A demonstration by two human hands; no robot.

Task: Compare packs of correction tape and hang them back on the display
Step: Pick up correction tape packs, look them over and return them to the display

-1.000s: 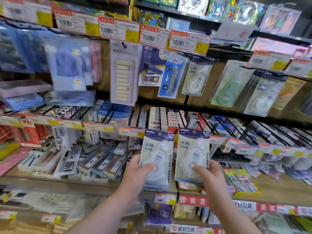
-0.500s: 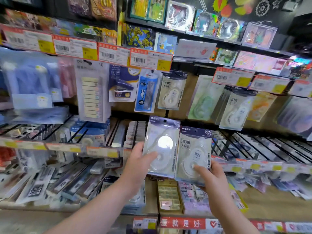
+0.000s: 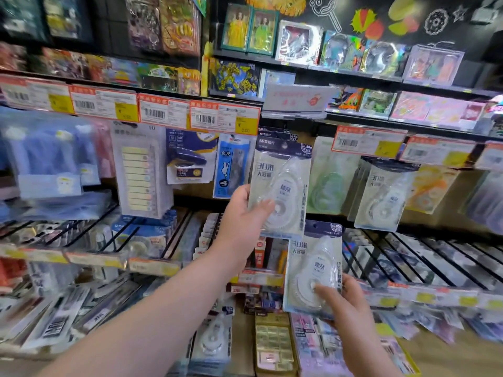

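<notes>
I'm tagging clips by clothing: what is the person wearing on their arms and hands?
Nothing visible. The left forearm and right forearm are bare to the frame edge, with no sleeve in view. The left hand and right hand show no glove, ring, watch or bracelet.

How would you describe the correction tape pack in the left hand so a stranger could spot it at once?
Find the row of red and yellow price tags across the display. Under it, right of a blue rabbit pack, is a clear pack with a dark header. Unlike the hanging packs, the left hand grips it, above the lower pack in the right hand.
</notes>
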